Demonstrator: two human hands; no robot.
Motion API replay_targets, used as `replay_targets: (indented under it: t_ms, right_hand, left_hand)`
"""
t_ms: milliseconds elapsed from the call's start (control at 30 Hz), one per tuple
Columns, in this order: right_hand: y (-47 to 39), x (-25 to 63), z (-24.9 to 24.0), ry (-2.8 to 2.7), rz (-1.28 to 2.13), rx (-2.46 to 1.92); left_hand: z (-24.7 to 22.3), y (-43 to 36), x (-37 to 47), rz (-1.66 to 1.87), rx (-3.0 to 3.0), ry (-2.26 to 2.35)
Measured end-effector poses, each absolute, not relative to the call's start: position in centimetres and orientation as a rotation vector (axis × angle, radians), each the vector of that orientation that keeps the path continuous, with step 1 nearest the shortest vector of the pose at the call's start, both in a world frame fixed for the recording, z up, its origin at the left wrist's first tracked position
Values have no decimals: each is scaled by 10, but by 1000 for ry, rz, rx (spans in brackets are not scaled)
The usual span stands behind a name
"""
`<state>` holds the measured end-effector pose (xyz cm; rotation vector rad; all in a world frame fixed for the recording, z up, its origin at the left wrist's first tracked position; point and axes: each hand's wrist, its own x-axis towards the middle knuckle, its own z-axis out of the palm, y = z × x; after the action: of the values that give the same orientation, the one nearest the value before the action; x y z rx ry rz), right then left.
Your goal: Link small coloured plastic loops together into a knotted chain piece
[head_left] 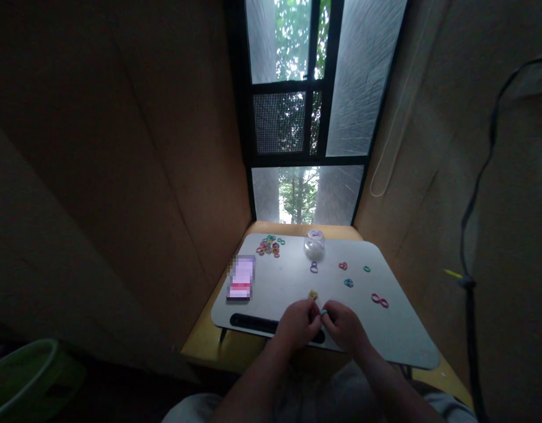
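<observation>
Over the front edge of a white folding table [288, 282], both of my hands meet. My right hand [341, 323] pinches a small green band [324, 312] between its fingertips. My left hand [300, 322] is closed beside it, fingertips nearly touching the right ones; what it holds is too small to make out. Just beyond my left hand lie yellow bands [313, 294]. Farther back are a purple pair [314, 267], red bands [343, 266], blue bands [348, 283], a green band [367, 269] and a pink pair [380, 301].
A mixed pile of coloured bands [268, 245] sits at the back left, above a phone [241, 278]. A clear container [314, 248] stands at the back middle. The table has a dark slot [253, 322] at the front. A cable [471, 329] hangs at right.
</observation>
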<state>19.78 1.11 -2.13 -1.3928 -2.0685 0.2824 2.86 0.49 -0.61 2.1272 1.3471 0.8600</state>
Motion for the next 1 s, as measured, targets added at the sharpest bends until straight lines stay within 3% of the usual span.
replay_targets:
  t_ms: [1000]
  right_hand:
    - [10, 199, -23, -2064, 272, -1391]
  left_hand:
    - [-6, 4, 30, 833, 2139, 1375]
